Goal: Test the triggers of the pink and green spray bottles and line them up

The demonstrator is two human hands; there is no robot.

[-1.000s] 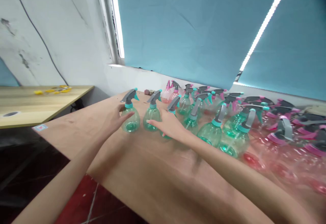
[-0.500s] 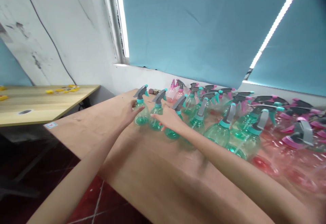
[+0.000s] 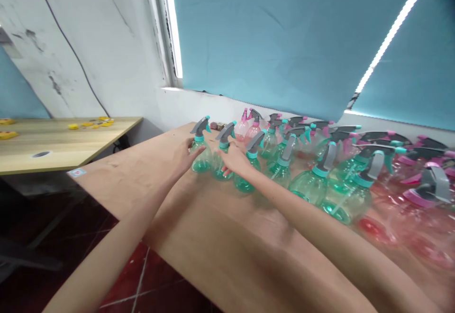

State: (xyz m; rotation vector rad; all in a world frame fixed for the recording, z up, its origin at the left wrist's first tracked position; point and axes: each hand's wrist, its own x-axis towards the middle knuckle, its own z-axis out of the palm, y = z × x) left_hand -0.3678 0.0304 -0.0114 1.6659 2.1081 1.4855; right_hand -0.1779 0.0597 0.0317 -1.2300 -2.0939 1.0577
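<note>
At the left end of the row, a clear green spray bottle (image 3: 201, 165) with a grey trigger head stands upright on the table. My left hand (image 3: 184, 158) is closed round its left side, the thumb across the front and the fingertips partly hidden behind. Beside it stands a second green spray bottle (image 3: 224, 135). My right hand (image 3: 236, 158) wraps its right side, with the thumb reaching over the front below the collar; the other fingers are partly hidden. A third green spray bottle (image 3: 243, 183) stands just right of that hand, partly covered by the right forearm.
More green spray bottles (image 3: 308, 182) and pink ones (image 3: 423, 218) crowd the right side of the brown tabletop (image 3: 142, 161). Small dark items (image 3: 216, 126) lie by the wall. At left, a separate wooden desk (image 3: 71, 147) carries yellow pieces (image 3: 95, 124). A blue blind (image 3: 263, 42) hangs behind.
The right hand has moved slightly left, closer in around the second bottle. My left hand stays at the first bottle. The whole view has shifted a little to the right.
</note>
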